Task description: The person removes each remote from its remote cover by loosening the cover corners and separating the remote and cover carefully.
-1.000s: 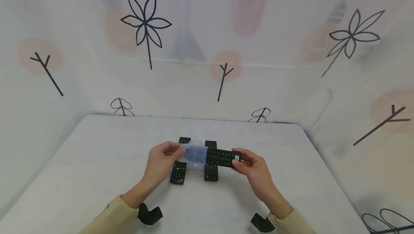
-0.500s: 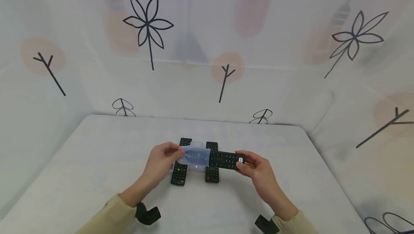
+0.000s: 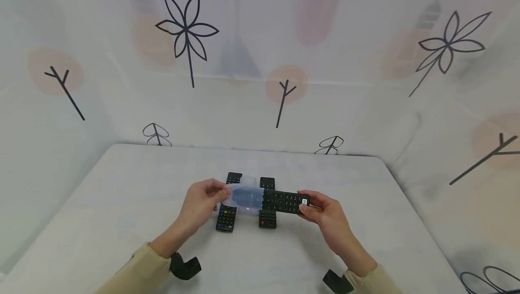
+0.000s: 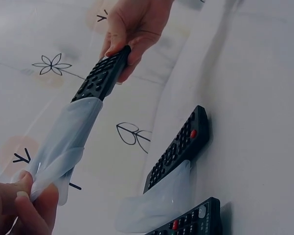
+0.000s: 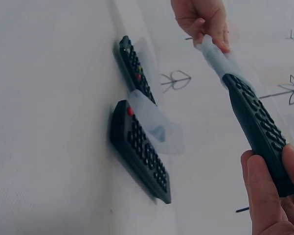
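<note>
Above the table, a black remote control [image 3: 285, 201] sits partly inside a translucent plastic sleeve [image 3: 247, 197]. My right hand [image 3: 331, 219] grips the bare end of the remote, thumb on the keypad side near a white label. The sleeve's loose far end is pinched between thumb and fingers of my left hand [image 3: 203, 203]. In the left wrist view the sleeve [image 4: 66, 132] looks wrinkled and folded over near those fingers. Below lie two more black remotes, one at left [image 3: 225, 218] and one at right [image 3: 267, 220], each partly hidden in the head view.
Another translucent sleeve [image 5: 151, 117] lies between the two remotes on the white table [image 3: 134, 203]. Behind the table's far edge hangs a pale cloth [image 3: 239, 113] printed with leaves and twigs. A black strap piece [image 3: 184, 267] sticks out from the left wrist.
My right hand has shifted slightly right with the remote, and a little more of the remote shows outside the sleeve. The left hand keeps its pinch. The head view has shifted slightly.
</note>
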`<move>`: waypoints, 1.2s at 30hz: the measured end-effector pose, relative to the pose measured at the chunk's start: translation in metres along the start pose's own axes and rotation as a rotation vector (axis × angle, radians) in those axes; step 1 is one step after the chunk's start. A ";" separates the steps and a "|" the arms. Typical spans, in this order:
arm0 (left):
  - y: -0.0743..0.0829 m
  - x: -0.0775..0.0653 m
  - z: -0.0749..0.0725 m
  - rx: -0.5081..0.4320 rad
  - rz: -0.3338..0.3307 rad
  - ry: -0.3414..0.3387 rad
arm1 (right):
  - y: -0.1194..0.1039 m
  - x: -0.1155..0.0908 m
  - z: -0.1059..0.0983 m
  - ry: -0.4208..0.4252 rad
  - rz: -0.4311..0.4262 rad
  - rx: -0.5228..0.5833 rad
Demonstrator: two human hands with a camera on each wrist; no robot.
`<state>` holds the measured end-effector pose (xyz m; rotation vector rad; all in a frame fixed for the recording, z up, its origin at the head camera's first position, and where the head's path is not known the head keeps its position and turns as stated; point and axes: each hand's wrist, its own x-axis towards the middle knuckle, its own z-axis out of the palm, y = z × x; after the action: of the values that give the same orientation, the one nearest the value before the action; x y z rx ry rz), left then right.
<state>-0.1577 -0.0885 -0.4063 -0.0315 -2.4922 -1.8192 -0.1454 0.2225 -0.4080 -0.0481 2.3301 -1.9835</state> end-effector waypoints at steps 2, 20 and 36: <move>0.000 0.000 -0.001 0.009 0.008 -0.001 | -0.001 -0.001 0.000 0.001 -0.002 -0.002; -0.001 -0.001 -0.010 0.062 0.040 -0.004 | 0.001 -0.001 -0.001 -0.011 -0.009 -0.004; 0.002 -0.002 -0.013 0.079 0.034 -0.013 | 0.002 -0.004 -0.008 -0.029 -0.025 -0.015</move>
<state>-0.1555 -0.0998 -0.4004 -0.0821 -2.5536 -1.7117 -0.1422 0.2307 -0.4082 -0.1064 2.3379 -1.9639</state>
